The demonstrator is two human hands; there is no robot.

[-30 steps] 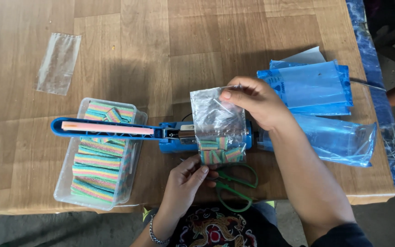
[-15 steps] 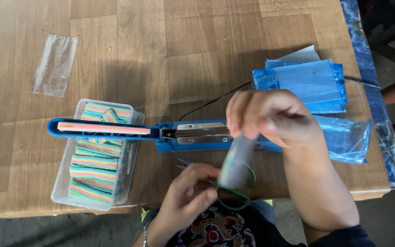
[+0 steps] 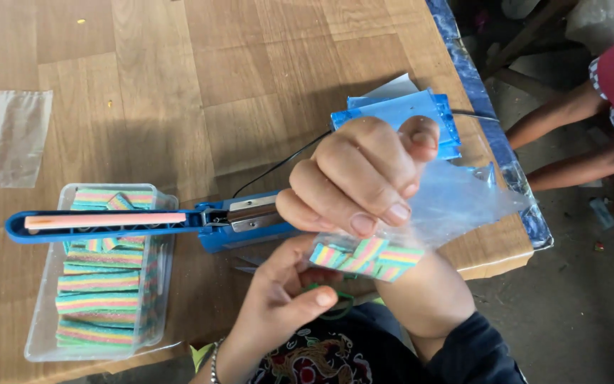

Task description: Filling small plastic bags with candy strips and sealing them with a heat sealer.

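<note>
The right hand [image 3: 360, 174] is pinching a small clear bag [image 3: 421, 220] of rainbow-striped candy pieces [image 3: 364, 259] shut between thumb and fingers, holding it in the air just in front of the blue heat sealer [image 3: 151, 224]. The left hand [image 3: 286, 299], fingers loosely curled and partly open, is touching the bag's underside below the sealer. The film is looking thin, slippery and limp, the filling light but loose, so the bag is probably best gripped near its mouth while being supported from beneath.

You see rainbow-striped candy pieces [image 3: 364, 259] in a clear bag [image 3: 456, 206], a blue sealer [image 3: 179, 224] with a pink strip, blue bags [image 3: 399, 114], and a light brown wooden tabletop [image 3: 179, 85].
</note>
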